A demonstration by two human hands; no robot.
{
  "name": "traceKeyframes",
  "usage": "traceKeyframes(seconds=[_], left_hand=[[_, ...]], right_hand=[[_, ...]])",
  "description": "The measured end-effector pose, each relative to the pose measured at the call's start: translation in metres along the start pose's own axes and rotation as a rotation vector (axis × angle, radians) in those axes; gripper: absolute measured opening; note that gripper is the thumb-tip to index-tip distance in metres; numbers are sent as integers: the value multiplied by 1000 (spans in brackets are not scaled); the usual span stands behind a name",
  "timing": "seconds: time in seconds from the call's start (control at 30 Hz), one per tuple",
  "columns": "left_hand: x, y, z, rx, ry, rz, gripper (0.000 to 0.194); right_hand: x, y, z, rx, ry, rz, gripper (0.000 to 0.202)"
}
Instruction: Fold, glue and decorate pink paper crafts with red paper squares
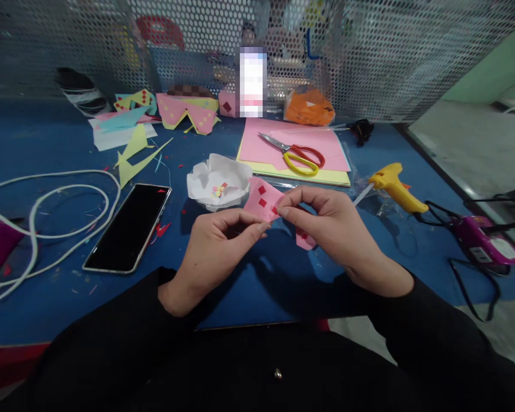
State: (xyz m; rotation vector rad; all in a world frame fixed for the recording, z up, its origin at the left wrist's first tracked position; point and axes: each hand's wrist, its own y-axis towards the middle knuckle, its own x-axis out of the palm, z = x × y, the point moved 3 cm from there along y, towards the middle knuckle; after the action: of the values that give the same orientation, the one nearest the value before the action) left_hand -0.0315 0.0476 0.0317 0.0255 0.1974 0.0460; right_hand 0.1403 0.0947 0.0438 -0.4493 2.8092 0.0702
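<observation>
A pink paper mask point(253, 201) with several red squares on it is between my hands, above the blue table. My left hand point(221, 249) pinches its lower edge between thumb and fingers. At a small red paper square point(275, 210) on the mask, the thumb and forefinger of my right hand point(332, 226) are pressed together. Part of the mask passes behind that hand, and its other end shows below the fingers. Just beyond my left hand stands a bowl lined with white paper point(206, 182), holding tiny coloured paper bits.
Scissors point(298, 154) lie on stacked coloured paper point(257, 137). A yellow glue gun point(397, 186) and its cord are at the right. A phone point(131, 229) and white cable point(33, 229) occupy the left. Paper masks point(175, 109) and an orange packet point(309, 107) stand by the perforated metal screen point(369, 57).
</observation>
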Motion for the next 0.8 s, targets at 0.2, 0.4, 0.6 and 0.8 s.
traceKeyframes(seconds=[0.2, 0.4, 0.6, 0.8], left_hand=[[-2, 1, -5, -61, -18, 34, 33], [0, 5, -10, -223, -251, 28, 31], [0, 3, -9, -190, -191, 22, 20], [1, 4, -13, -244, -223, 6, 21]], right_hand=[[1, 0, -2, 3, 13, 16, 11], [3, -1, -5, -31, -25, 14, 9], [2, -1, -4, -45, -71, 11, 10], [1, -2, -6, -234, -170, 61, 7]])
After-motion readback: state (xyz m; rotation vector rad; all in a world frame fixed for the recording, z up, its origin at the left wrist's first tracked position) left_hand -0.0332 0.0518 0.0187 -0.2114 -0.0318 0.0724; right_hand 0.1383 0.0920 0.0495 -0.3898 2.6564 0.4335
